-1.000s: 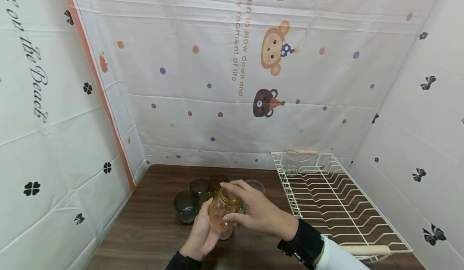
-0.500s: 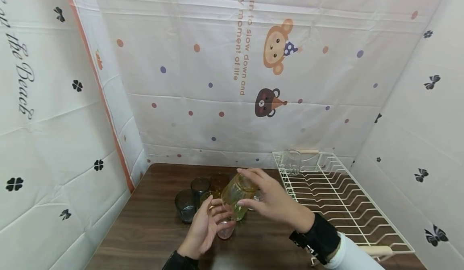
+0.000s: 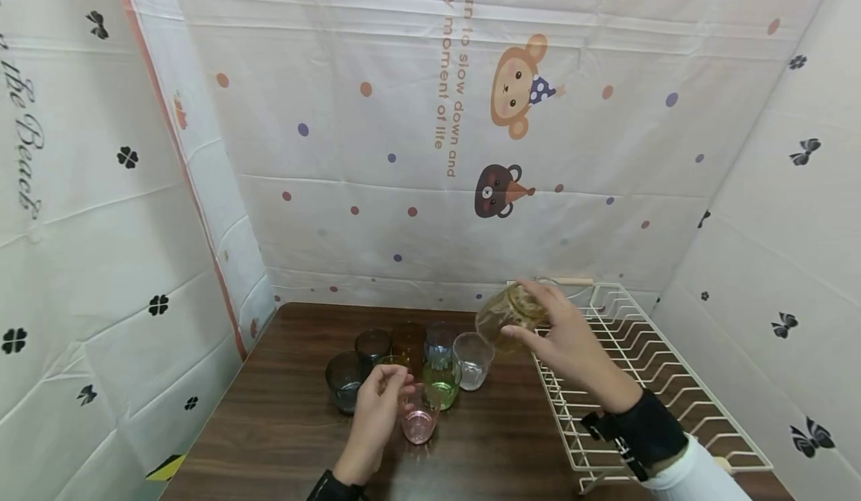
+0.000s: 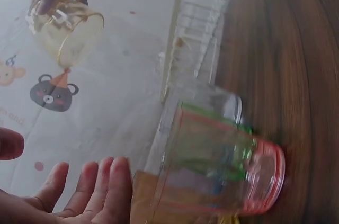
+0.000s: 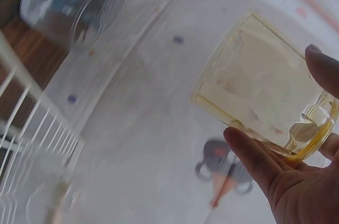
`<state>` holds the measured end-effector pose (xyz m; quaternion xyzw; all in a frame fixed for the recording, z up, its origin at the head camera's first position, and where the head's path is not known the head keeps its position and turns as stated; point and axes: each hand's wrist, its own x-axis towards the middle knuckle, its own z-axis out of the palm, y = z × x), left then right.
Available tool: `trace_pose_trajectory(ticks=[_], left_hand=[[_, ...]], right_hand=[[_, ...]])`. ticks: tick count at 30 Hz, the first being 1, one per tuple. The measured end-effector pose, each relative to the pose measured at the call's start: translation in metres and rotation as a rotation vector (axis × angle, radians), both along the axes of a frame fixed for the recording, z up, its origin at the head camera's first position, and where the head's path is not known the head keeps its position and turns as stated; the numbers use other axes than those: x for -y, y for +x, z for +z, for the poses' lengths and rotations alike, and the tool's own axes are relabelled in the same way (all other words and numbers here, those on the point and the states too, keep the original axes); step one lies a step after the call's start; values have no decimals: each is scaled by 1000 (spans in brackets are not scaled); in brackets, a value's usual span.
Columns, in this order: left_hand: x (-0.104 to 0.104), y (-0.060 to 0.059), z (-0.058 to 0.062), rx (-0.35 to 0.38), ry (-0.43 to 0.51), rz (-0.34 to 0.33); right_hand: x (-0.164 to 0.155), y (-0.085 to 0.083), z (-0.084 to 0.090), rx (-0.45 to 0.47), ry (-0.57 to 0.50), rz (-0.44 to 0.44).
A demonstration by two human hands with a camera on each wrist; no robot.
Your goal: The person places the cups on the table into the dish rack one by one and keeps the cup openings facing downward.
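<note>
Tumbler, pale yellow (image 5: 259, 81): one, glass by its look, transparent, smooth, tapering slightly to a thick amber-edged base. Held tilted in the air by the far left part of the dish rack (image 3: 699, 382), mouth away from the palm. Handling, as judged: fairly light, weight towards the base; rigid, slippery if wet, rim liable to chip. Best hold: thumb and fingers opposed round the lower wall, rim left free

Right grip (image 3: 572, 340): clamped on the tumbler near its base, thumb and fingers on opposite sides

Left grip (image 3: 378, 411): holding nothing, thumb and fingers apart, near the pink glass (image 3: 418, 422); contact cannot be told

Other glassware, standing grouped: green glass (image 3: 442, 385), clear glass (image 3: 474, 363), dark grey glass (image 3: 345, 385); round, see-through walls

Dish rack: cream wire, wavy crossbars, pale wood-like handle (image 3: 575, 282)

Worktop (image 3: 269, 426): dark brown, wood-grained, flat

Wall sheet (image 3: 336, 75): white, creased, printed with dots and cartoon animals
</note>
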<state>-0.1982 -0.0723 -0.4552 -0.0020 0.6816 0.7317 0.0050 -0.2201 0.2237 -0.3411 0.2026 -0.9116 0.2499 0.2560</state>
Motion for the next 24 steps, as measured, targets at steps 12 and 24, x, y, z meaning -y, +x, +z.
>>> trace_pose_trajectory(ticks=[12, 24], left_hand=[[-4, 2, -8, -218, -319, 159], [-3, 4, -14, -278, -427, 225]], right_hand=[[-58, -24, -3, 133, 0, -197], [-89, -50, -27, 242, 0, -260]])
